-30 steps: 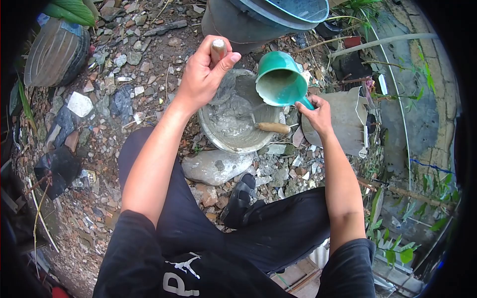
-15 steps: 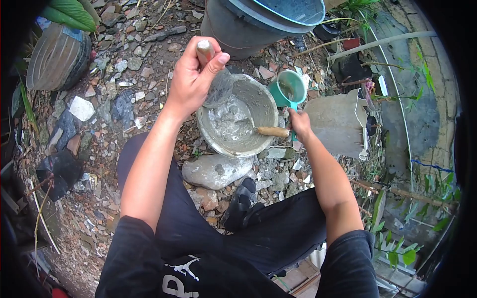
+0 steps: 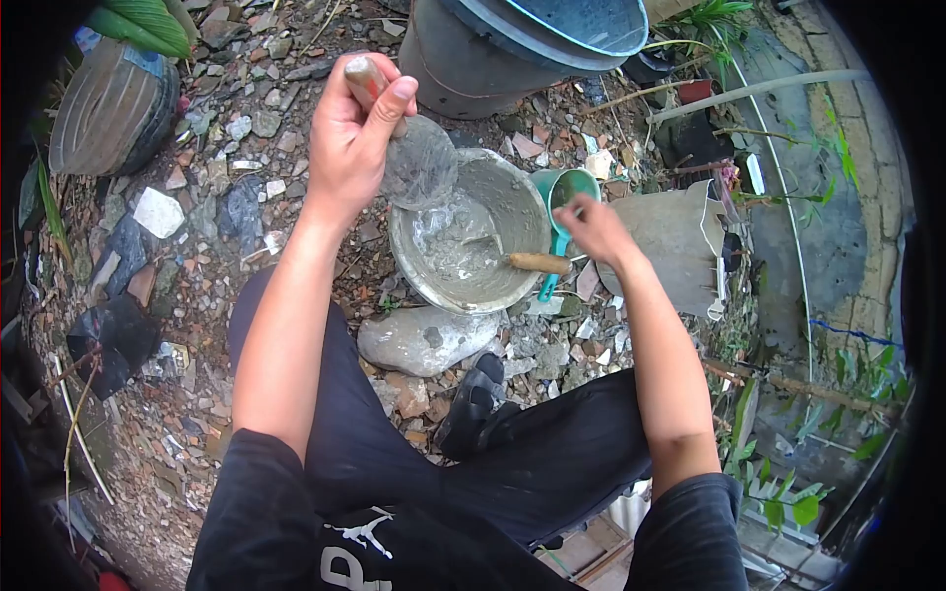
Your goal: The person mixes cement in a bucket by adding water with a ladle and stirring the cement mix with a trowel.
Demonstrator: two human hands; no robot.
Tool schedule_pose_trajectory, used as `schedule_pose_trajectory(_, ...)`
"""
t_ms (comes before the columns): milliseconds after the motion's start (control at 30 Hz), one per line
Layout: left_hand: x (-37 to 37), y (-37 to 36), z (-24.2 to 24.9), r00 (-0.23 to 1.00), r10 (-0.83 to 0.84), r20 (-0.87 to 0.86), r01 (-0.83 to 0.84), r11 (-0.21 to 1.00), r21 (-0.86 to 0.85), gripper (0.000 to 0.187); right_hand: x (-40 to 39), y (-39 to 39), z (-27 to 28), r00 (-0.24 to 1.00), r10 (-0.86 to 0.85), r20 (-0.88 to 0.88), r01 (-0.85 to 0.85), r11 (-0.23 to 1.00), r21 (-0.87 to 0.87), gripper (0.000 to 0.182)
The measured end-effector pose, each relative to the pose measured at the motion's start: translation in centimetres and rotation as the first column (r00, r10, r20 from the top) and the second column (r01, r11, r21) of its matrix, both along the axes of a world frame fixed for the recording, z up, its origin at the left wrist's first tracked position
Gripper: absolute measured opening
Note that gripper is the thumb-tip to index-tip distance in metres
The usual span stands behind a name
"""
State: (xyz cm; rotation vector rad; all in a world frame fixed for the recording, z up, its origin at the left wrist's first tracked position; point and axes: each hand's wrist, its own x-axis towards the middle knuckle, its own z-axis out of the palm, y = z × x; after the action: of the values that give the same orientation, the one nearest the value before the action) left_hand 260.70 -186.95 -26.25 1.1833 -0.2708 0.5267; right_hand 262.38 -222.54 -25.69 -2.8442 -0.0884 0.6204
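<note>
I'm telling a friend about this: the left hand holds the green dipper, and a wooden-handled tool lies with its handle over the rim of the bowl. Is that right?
Not quite: in the head view, the left hand holds a trowel, not the green dipper. As you said, a wooden-handled tool lies with its handle over the rim of the bowl.

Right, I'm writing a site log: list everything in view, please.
bowl: one, grey, centre
wet mix: one, grey, in bowl
trowels: two, grey-brown, one held, one in bowl
dipper: one, green, beside bowl
bucket: at least one, grey, top
container: one, grey, centre right
tub: one, grey, upper left
stone: one, grey, below bowl
plants: several, green, edges
rubble: many, mixed, across ground
shoe: one, black, below stone
clothes: two, dark, bottom
left hand: one, bare, gripping trowel
right hand: one, bare, over dipper
</note>
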Motion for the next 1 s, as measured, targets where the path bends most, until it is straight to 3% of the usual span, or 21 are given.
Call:
schedule_pose_trajectory(67,0.1,-0.1,-0.4,1.0,0.012,0.002,-0.012,1.0,-0.016,0.02,-1.5,3.6,0.3,0.96,0.043,-0.278,-0.082,0.988,-0.13,0.056)
schedule_pose_trajectory(133,0.0,0.0,-0.4,1.0,0.016,0.004,-0.016,1.0,-0.025,0.02,-3.3,4.8,-2.0,0.941,0.216,-0.261,-0.285,0.921,-0.267,0.057)
schedule_pose_trajectory(367,-0.1,1.4,-0.8,0.997,0.076,-0.03,-0.075,0.997,0.021,0.016,-2.0,7.3,-1.0,0.926,0.237,-0.293,-0.319,0.908,-0.273,0.045)
schedule_pose_trajectory(433,-0.1,1.4,-0.7,0.997,0.077,-0.023,-0.077,0.997,0.032,0.016,-1.9,7.9,-0.2,0.942,0.236,-0.239,-0.291,0.929,-0.229,0.038)
schedule_pose_trajectory(500,-0.4,1.4,-0.6,0.997,0.065,-0.043,-0.062,0.995,0.077,0.016,-1.6,7.9,-1.8,0.971,0.221,-0.089,-0.233,0.961,-0.149,0.036)
schedule_pose_trajectory(600,-0.5,0.7,-0.6,0.995,0.088,-0.045,-0.087,0.996,0.025,0.021,-2.5,9.0,-5.4,0.966,0.256,-0.036,-0.258,0.958,-0.124,0.038)
schedule_pose_trajectory(633,-0.5,0.8,-0.6,0.995,0.086,-0.042,-0.085,0.996,0.032,0.021,-2.5,9.0,-5.4,0.967,0.254,-0.031,-0.255,0.96,-0.117,0.038)
schedule_pose_trajectory(700,-0.7,1.2,-1.0,0.996,0.069,-0.052,-0.065,0.995,0.073,0.016,-3.0,8.8,-4.8,0.913,0.401,-0.074,-0.408,0.895,-0.182,0.041)
schedule_pose_trajectory(900,-0.3,1.0,-0.9,0.998,0.062,-0.029,-0.061,0.998,0.024,0.021,-2.3,8.9,-3.1,0.932,0.362,0.016,-0.349,0.908,-0.232,0.031)
schedule_pose_trajectory(1000,-0.3,0.9,-1.0,0.996,0.07,-0.06,-0.067,0.997,0.048,0.021,-3.1,8.5,-4.0,0.91,0.412,-0.035,-0.413,0.898,-0.151,0.033)
